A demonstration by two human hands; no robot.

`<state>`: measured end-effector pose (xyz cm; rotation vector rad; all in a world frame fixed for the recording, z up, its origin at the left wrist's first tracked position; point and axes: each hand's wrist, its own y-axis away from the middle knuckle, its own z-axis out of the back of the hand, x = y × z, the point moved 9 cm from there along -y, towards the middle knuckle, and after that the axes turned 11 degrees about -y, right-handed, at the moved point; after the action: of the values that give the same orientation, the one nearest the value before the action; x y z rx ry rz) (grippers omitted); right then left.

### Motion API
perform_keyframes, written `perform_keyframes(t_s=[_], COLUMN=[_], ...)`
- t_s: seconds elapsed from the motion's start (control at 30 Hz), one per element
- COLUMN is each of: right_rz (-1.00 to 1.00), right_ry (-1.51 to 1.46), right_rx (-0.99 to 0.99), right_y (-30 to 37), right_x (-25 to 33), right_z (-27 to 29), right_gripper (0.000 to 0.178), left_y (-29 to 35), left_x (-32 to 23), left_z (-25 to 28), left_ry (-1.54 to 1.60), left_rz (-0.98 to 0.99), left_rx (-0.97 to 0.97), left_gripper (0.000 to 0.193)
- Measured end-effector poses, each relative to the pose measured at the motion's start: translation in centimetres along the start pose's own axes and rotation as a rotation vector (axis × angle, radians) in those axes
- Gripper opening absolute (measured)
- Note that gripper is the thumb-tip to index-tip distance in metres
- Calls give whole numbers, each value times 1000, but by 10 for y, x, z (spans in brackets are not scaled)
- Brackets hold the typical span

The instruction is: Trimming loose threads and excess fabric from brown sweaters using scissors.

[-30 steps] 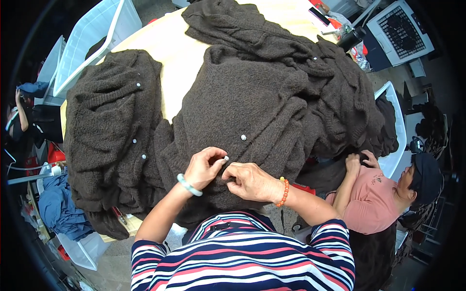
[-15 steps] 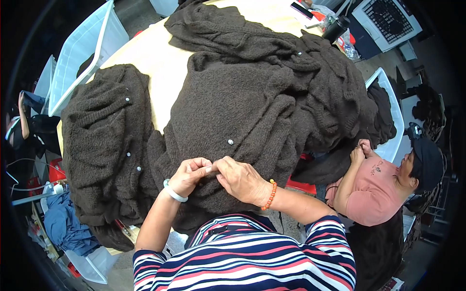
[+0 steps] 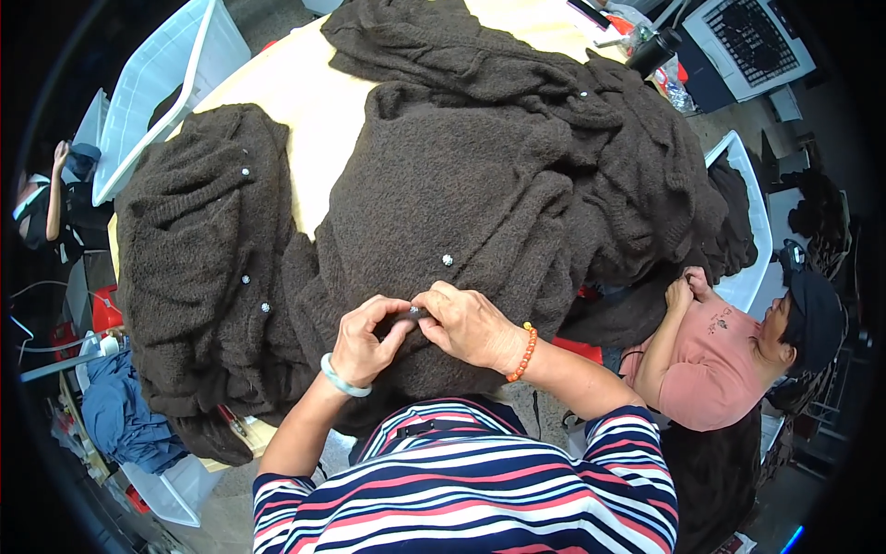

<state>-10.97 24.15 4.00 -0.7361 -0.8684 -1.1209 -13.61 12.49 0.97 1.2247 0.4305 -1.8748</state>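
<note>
A dark brown knitted cardigan (image 3: 434,175) lies spread over the table in front of me. At its near edge, a small sparkly button (image 3: 414,310) shows between my fingertips. My left hand (image 3: 369,340) pinches the knit beside this button with thumb and forefinger. From the other side my right hand (image 3: 471,328) closes on the button and the fabric around it. Another round sparkly button (image 3: 448,260) sits on the knit just beyond my hands. To the left, a second brown knitted garment (image 3: 198,249) lies heaped, with several such buttons along it.
More brown knitwear (image 3: 637,185) is piled right and far on the pale table (image 3: 309,102). A person in a pink top (image 3: 697,346) works at my right, near a white bin (image 3: 752,198). A clear plastic bin (image 3: 166,92) stands far left. A black bottle (image 3: 653,53) stands at the far right.
My fingers have shifted on the knit edge, and a button now shows between them. My left forefinger and thumb have spread slightly around it. The whole view has tilted a little.
</note>
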Motion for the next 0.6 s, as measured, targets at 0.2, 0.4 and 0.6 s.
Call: perform_keyframes(t_s=[0.2,0.4,0.6], right_rz=[-48,-41,-4], right_ry=[16,36,17], right_rx=[115,150,83], right_y=[1,-2,-3], right_x=[-13,-12,-13], right_z=[-10,-11,-8], right_gripper=[22,22,18], left_y=[-1,-1,-1], left_x=[-19,-2,5], left_z=[7,-1,-3], left_ry=[-192,-144,-106], left_rz=[-266,-181,-127], left_rx=[-206,-205,-197], left_gripper=[14,9,8])
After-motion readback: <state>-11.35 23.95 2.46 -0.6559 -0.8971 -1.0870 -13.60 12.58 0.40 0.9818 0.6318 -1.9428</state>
